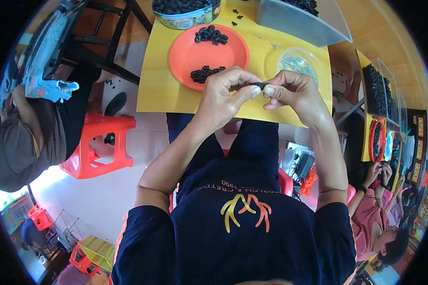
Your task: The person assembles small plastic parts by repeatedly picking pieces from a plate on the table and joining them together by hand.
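Between my fingertips, over the front edge of the yellow table (157, 97), is a small black ring-like part (258, 85). My left hand (228, 92) pinches it from the left with thumb and forefinger. From the other side my right hand (292, 92) pinches at it too, its thumb meeting the part; anything else in those fingers is hidden. Left of my hands lies a red plate (185, 57) with two groups of black parts: loose ones (211, 35) at the far side and a tighter cluster (205, 73) nearer me. A clear round dish (297, 66) of small silvery pieces sits beyond my right hand.
A round tub (185, 18) of black parts stands at the back left, a grey plastic bin (299, 21) at the back right. Several black bits (238, 17) lie between them. A red stool (102, 147) is left of me; other people sit on both sides.
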